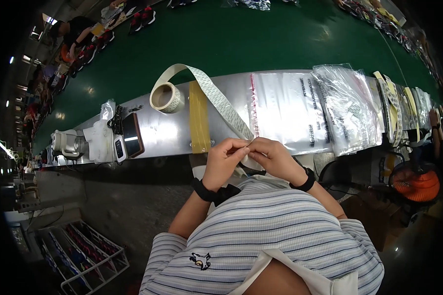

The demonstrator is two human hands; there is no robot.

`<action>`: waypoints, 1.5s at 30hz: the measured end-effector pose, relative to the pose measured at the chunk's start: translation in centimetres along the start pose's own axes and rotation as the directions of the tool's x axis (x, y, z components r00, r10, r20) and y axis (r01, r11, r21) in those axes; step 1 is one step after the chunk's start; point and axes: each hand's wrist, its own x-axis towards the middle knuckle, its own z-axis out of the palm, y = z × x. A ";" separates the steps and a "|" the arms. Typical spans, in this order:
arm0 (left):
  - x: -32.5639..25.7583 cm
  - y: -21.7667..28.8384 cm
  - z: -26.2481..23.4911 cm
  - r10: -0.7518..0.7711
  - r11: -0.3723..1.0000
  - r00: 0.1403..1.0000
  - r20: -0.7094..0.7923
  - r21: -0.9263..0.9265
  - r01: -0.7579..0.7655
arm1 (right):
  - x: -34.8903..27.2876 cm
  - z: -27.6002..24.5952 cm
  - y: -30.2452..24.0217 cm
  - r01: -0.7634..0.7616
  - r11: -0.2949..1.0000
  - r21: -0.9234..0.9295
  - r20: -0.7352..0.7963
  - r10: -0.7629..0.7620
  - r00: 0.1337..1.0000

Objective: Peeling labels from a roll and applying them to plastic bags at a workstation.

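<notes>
My left hand (225, 160) and my right hand (275, 158) meet at the near edge of the metal table, fingertips pinched together. Between them is the end of a pale strip of printed labels (216, 94). This strip arches back across the table to its label roll (167, 98), which lies on the metal surface. Part of the strip hangs below my fingers; what exactly each fingertip grips is too small to tell. Right beside my hands lies a stack of clear plastic bags (285, 110) with a red-edged side. Both wrists wear black bands.
More clear bags (349, 110) are piled farther right, beside yellow strips (391, 105). Yellow tape (199, 115) crosses the metal table (162, 132). Left are a dark-screened device (133, 135) and a jar (73, 144). Beyond runs a green belt (280, 39) with shoes; an orange fan (416, 185) stands right.
</notes>
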 end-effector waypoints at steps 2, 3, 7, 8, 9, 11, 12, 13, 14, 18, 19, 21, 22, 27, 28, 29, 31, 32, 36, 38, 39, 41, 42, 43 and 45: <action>0.1 -0.4 -0.1 0.046 0.999 0.999 -0.011 0.001 -0.046 | -0.1 -0.1 -0.1 -0.017 0.999 0.042 0.018 0.016 1.000; 0.3 -0.5 -0.1 0.094 0.996 0.995 -0.022 -0.002 -0.094 | -0.1 -0.2 0.2 -0.037 0.998 0.056 0.046 0.034 0.998; 0.8 -0.3 -1.0 -0.067 0.990 0.998 0.004 -0.125 0.067 | -0.4 -0.3 1.5 -0.070 0.969 0.239 0.075 0.053 0.996; 1.1 -0.4 -1.4 -0.071 0.989 0.995 -0.066 -0.131 0.062 | -0.5 -0.4 1.8 -0.069 0.969 0.238 0.070 0.054 0.996; 1.2 -0.5 -1.7 -0.077 0.989 0.987 -0.138 -0.137 0.058 | -0.6 -0.4 2.0 -0.105 0.953 0.283 0.068 0.089 0.994; 1.1 -0.4 -1.8 -0.044 0.995 0.983 -0.178 -0.094 0.027 | -0.7 -0.2 2.3 -0.141 0.934 0.328 0.067 0.125 0.990; 0.9 0.3 -1.7 -0.003 1.000 0.987 -0.162 0.019 0.007 | -0.6 -0.1 2.3 -0.106 0.939 0.327 0.061 0.091 0.994; 0.7 0.7 -1.6 0.035 0.991 0.989 -0.143 0.131 -0.016 | -0.6 0.0 2.3 -0.071 0.942 0.327 0.055 0.056 0.997; 0.7 0.7 -1.6 0.034 0.991 0.989 -0.146 0.132 -0.014 | -0.6 -0.1 2.3 -0.071 0.942 0.329 0.058 0.055 0.997; 1.6 0.8 -3.4 -0.024 0.972 0.949 -0.314 -0.228 -0.051 | -0.9 -0.4 2.7 -0.123 0.982 0.142 0.104 0.109 0.989; 1.6 1.0 -4.1 -0.098 0.921 0.938 -0.331 -0.387 -0.040 | -1.1 -0.5 2.7 -0.178 0.976 0.126 0.115 0.164 0.980; 1.1 1.3 -4.8 -0.123 0.896 0.934 -0.335 -0.442 -0.041 | -1.5 -0.7 2.6 -0.196 0.964 0.178 0.093 0.182 0.979; 0.7 1.1 -5.1 -0.179 0.872 0.943 -0.279 -0.490 0.021 | -1.7 -0.8 2.5 -0.215 0.950 0.226 0.071 0.204 0.976; 0.0 0.8 -3.8 -0.186 0.916 0.977 -0.106 -0.377 0.134 | -1.8 -0.9 2.6 0.016 0.995 -0.100 0.053 -0.011 0.999; 0.1 0.6 -3.5 -0.138 0.956 0.987 -0.087 -0.271 0.110 | -1.8 -1.0 2.1 -0.083 0.980 -0.178 0.088 0.100 0.991; 0.5 0.6 -3.0 -0.137 0.956 0.988 -0.078 -0.272 0.111 | -1.6 -1.0 2.5 -0.088 0.979 -0.182 0.080 0.104 0.991; 1.8 0.9 -1.4 0.270 0.939 0.946 0.180 0.166 -0.300 | -0.9 -1.5 3.9 -0.273 0.875 -0.399 -0.352 0.128 0.927; 2.4 0.6 -0.3 0.274 0.939 0.944 0.184 0.161 -0.304 | -0.2 -1.7 4.3 -0.248 0.823 -0.511 -0.468 -0.025 0.883; 3.8 -3.2 1.4 0.266 0.795 0.884 0.384 0.432 -0.427 | 1.1 -1.3 7.2 -0.355 0.610 -0.708 -0.542 -0.148 0.827; 4.2 -4.1 1.4 0.214 0.679 0.882 0.419 0.586 -0.443 | 0.7 -1.2 8.6 -0.369 0.582 -0.724 -0.545 -0.157 0.824; 4.0 -4.0 1.4 0.217 0.680 0.880 0.423 0.582 -0.447 | 0.4 -1.2 8.8 -0.372 0.563 -0.738 -0.537 -0.155 0.829; 3.8 -3.7 1.4 0.158 0.738 0.912 0.379 0.568 -0.364 | 0.0 -2.2 9.1 -0.344 0.580 -0.738 -0.548 -0.217 0.808; 3.9 -3.8 1.4 0.213 0.698 0.903 0.372 0.589 -0.408 | -0.3 -2.9 9.5 -0.341 0.677 -0.652 -0.600 -0.186 0.778; 4.0 -3.7 1.4 0.218 0.698 0.903 0.369 0.588 -0.409 | -0.6 -3.6 9.8 -0.331 0.762 -0.556 -0.647 -0.147 0.748; 4.4 -3.5 1.4 0.169 0.781 0.923 0.346 0.524 -0.340 | -1.7 -4.9 9.8 -0.358 0.824 -0.439 -0.734 -0.099 0.672</action>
